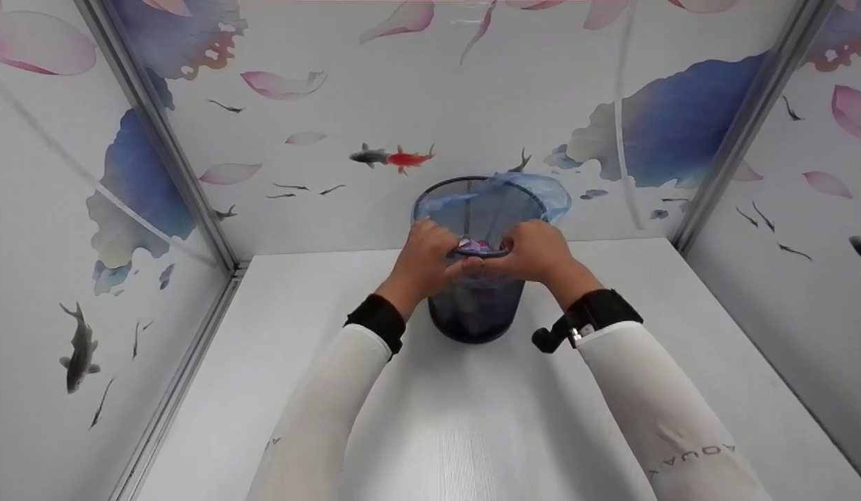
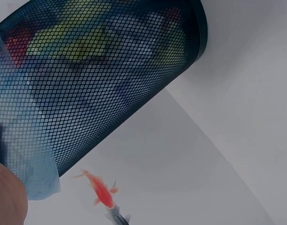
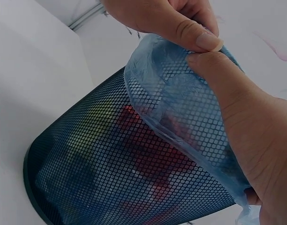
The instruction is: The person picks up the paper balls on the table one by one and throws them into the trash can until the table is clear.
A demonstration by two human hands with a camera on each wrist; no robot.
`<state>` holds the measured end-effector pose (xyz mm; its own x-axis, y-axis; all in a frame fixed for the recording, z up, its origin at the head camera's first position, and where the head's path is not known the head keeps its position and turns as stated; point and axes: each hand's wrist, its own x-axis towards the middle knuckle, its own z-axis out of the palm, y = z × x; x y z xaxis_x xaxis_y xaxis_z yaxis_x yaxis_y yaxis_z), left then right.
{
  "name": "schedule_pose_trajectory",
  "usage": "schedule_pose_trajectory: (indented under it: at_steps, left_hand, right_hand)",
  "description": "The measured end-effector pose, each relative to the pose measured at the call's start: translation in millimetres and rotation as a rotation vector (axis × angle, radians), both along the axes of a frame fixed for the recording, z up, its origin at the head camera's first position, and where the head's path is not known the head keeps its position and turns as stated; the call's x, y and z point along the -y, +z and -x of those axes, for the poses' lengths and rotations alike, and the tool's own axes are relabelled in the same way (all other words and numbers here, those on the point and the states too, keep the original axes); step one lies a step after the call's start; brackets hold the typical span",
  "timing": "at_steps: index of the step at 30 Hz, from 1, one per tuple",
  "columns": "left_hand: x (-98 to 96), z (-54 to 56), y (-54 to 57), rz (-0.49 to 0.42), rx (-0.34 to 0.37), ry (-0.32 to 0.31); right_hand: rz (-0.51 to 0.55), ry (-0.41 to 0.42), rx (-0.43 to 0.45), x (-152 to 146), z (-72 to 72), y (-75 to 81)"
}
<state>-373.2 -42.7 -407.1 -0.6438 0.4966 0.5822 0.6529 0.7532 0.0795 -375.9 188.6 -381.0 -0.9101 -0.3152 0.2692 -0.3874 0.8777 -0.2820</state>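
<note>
A dark wire-mesh trash bin (image 1: 476, 316) stands on the white table near the back wall. A thin blue plastic bag (image 1: 552, 198) lines it, with its edge folded over the rim. My left hand (image 1: 425, 259) and right hand (image 1: 538, 252) grip the near rim, bag edge between fingers and thumb, thumbs almost meeting. In the right wrist view, both thumbs press on the folded bag (image 3: 169, 89) outside the mesh. Colourful crumpled contents, red and yellow among them, show through the mesh (image 2: 82, 42) in the left wrist view.
White panels printed with fish, petals and blue leaves enclose the table (image 1: 298, 334) at the back and both sides. A metal corner post (image 1: 163, 132) rises at the left, another (image 1: 740, 132) at the right. Black straps (image 1: 608, 309) circle both wrists.
</note>
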Motion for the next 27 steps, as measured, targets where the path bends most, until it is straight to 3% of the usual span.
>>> schedule_pose_trajectory:
  at_steps: [12,20,27]
  left_hand:
    - [-3.1,0.9,14.6,0.066,0.119,0.013]
    - [-4.4,0.4,18.7,0.099,0.199,0.027]
    - [-5.4,-0.4,25.8,0.138,0.236,0.071]
  right_hand:
    - [0.026,0.049,-0.105,-8,4.4,-4.2]
    - [0.091,0.08,-0.107,-20,-1.7,-10.0]
    - [-0.032,0.062,-0.082,-37,-7.4,-8.1]
